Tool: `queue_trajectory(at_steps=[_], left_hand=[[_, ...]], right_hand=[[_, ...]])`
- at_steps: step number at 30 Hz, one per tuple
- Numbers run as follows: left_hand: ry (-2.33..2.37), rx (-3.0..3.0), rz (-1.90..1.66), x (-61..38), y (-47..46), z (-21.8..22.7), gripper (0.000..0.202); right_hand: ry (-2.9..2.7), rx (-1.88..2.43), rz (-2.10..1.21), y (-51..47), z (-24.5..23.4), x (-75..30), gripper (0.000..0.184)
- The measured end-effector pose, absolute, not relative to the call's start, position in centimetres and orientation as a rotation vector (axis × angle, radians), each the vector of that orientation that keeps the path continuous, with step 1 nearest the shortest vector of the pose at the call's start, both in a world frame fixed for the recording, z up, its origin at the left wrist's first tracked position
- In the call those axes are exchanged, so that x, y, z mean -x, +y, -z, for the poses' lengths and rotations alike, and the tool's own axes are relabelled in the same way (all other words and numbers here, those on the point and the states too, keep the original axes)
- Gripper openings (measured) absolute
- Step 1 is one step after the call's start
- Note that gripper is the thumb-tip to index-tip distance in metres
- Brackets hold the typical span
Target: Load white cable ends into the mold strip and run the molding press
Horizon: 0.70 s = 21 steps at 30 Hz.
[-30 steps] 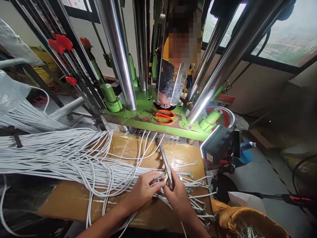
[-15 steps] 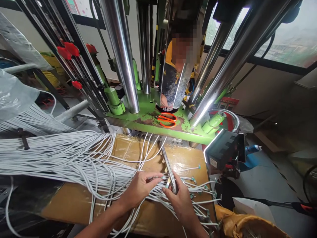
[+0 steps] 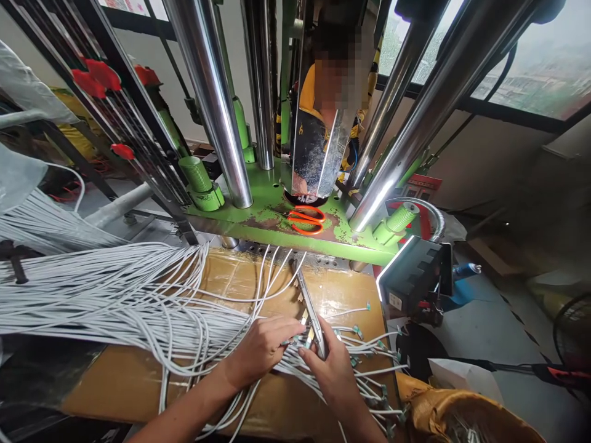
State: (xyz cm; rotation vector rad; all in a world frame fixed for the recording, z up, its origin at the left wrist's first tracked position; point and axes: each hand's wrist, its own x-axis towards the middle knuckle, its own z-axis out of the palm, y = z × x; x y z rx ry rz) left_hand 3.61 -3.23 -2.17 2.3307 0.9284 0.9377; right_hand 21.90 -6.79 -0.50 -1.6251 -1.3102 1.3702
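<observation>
brown taped counter [image 3: 138,375] meets the green press plate [image 3: 268,203] at its far edge; bare counter lies open in front of the plate's left corner. one pair of orange scissors [image 3: 305,219] rests on the plate among four chrome columns [image 3: 207,92]. one slim metal bar [image 3: 307,301] runs from the plate's front edge. left hand [image 3: 261,351] pinches tips of the white cables [image 3: 92,289], which fan in from the plate's left. right hand [image 3: 335,375] is clenched on the bar's near end. one black box [image 3: 415,277] stands off the plate's right corner.
</observation>
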Motion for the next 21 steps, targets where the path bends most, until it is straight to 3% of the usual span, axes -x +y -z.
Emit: queue_trajectory(at_steps=[9, 14, 21], left_hand=[[0.975, -2.246, -0.953, -3.7, -2.9, 2.1, 0.043], [1.115, -1.9, -0.82, -3.8, -2.4, 1.0, 0.028], [1.285, -1.297, -0.92, -3.2, -2.2, 0.7, 0.028]], right_hand=[[-1.349, 1.632, -1.35, -6.8, 0.2, -21.7, 0.065], [-1.329, 1.63, -1.33, -6.7, 0.2, -21.5, 0.062], [-1.123, 1.585, -1.336, -6.4, 2.1, -21.4, 0.067]])
